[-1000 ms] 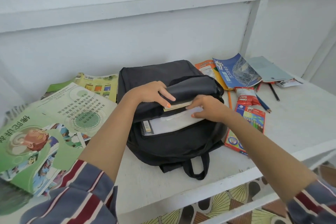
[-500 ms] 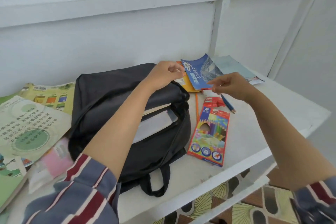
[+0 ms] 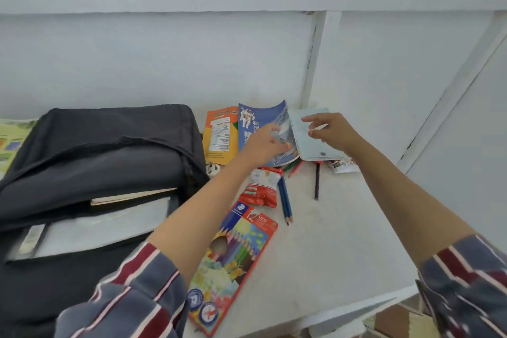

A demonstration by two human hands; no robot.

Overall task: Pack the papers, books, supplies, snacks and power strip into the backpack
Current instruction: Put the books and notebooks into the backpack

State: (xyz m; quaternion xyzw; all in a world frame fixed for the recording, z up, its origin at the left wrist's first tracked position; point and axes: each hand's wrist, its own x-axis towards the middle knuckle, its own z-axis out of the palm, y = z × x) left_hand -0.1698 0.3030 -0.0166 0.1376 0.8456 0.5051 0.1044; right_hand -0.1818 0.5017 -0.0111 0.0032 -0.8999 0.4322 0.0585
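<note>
The black backpack [image 3: 109,145] lies open on the left part of the white table [image 3: 343,255], and books [image 3: 131,196] show in its mouth. The left hand [image 3: 260,145] reaches over the blue book [image 3: 260,118] near the wall; it is blurred, so I cannot tell if it grasps. The right hand [image 3: 332,132] hangs over the pale notebook [image 3: 315,149] with loose fingers and grasps nothing. The pencil box [image 3: 236,252] and the red snack packet [image 3: 262,186] lie beside the backpack.

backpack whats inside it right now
In the backpack opening, a tan-edged book lies above a pale sheet or folder. Anything deeper is covered by the black flap, so I cannot tell what else is packed.
</note>
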